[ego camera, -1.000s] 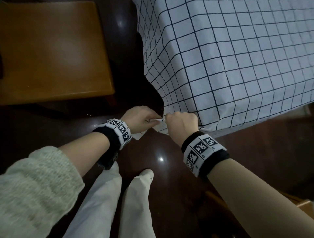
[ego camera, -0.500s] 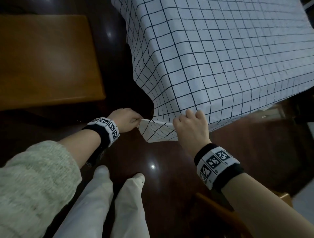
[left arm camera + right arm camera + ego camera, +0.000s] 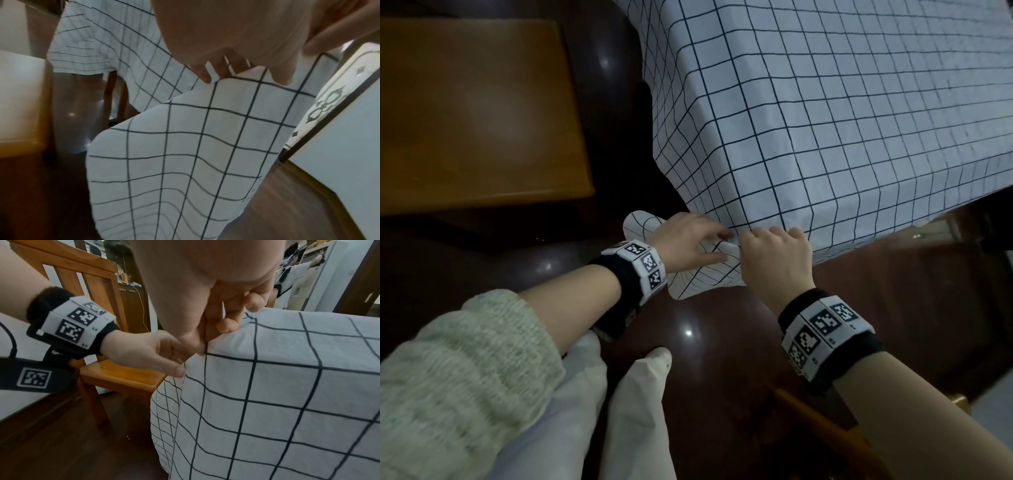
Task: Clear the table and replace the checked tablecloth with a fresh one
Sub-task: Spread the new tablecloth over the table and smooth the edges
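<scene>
A white checked tablecloth [image 3: 825,113] with thin dark lines covers the table and hangs over its near corner. My left hand [image 3: 690,240] pinches the hanging corner flap [image 3: 705,277] from the left, and that flap droops below the hand [image 3: 213,76] in the left wrist view. My right hand [image 3: 774,253] pinches the same fold just to the right, at the cloth's lower edge. In the right wrist view the right hand [image 3: 213,331] nips the cloth [image 3: 287,386] between thumb and fingers, and the left hand [image 3: 164,356] touches it beside them.
A wooden chair [image 3: 476,109] stands left of the table, its seat and slatted back [image 3: 115,376] close to the corner. Dark glossy floor [image 3: 722,359] lies below. My white trouser legs [image 3: 619,411] are at the bottom. Another wooden edge [image 3: 825,431] shows lower right.
My hands had spread the corner flap apart half a second ago; now they have come together again at the table corner, and the flap bunches between and under them.
</scene>
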`<state>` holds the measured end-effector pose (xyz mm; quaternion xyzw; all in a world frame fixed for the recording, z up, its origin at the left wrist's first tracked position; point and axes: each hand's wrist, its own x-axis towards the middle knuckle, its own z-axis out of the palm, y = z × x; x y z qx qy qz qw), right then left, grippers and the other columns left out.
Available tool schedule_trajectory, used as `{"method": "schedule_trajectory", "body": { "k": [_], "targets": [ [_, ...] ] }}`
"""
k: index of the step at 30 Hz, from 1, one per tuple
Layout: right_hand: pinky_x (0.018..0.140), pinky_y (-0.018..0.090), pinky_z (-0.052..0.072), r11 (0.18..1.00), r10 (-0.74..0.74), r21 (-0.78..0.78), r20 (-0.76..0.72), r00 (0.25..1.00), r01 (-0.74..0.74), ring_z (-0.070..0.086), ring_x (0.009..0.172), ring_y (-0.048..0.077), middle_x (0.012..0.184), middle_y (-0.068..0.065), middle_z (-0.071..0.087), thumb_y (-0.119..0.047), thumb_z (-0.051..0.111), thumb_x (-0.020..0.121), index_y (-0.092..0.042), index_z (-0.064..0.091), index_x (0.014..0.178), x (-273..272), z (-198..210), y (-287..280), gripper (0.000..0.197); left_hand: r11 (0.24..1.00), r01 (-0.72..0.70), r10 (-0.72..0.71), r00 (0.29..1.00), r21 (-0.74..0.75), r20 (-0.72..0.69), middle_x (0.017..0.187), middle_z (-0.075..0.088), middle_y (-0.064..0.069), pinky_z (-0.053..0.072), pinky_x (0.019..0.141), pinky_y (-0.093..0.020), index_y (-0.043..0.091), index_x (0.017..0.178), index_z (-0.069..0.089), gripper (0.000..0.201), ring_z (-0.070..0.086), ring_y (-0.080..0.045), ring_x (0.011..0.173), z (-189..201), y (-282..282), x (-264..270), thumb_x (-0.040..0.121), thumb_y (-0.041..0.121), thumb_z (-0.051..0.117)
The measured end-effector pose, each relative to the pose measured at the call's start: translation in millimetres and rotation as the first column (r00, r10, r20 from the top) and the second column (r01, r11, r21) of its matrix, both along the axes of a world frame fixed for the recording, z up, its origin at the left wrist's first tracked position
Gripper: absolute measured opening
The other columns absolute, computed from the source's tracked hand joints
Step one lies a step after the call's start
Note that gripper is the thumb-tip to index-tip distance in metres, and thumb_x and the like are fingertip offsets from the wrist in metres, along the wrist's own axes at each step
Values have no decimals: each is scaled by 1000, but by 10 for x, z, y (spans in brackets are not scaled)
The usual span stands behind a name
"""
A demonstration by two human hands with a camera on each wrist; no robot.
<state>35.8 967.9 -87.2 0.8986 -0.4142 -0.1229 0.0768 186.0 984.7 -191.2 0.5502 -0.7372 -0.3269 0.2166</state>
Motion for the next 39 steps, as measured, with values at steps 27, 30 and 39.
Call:
{"method": "schedule_trajectory", "body": {
  "k": [27,30,39],
  "targets": [
    [59,28,36,994,-14,-111,-16,1000,13,52,48,21,49,-4,52,-6,80,54,-15,59,56,-21,-85,-11,24,883,-389,203,820,262,536,110,69,4,37,88,-37,37,116,67,32,55,-22,109,-731,411,1180,98,45,42],
    [59,28,32,994,-16,-112,-38,999,11,51,48,20,48,-4,51,-6,80,53,-16,57,55,-20,-81,-14,25,829,-468,204,762,306,614,106,68,-2,37,87,-38,36,116,66,36,53,-26,108,-736,445,1284,99,46,37],
    [59,29,35,993,-8,-115,-101,995,-4,50,47,20,47,-4,50,-9,82,55,-16,57,55,14,-51,7,26,699,-579,231,739,420,633,114,64,-6,41,84,-37,24,124,59,39,55,-29,110,-781,563,1300,97,44,41]
  ]
}}
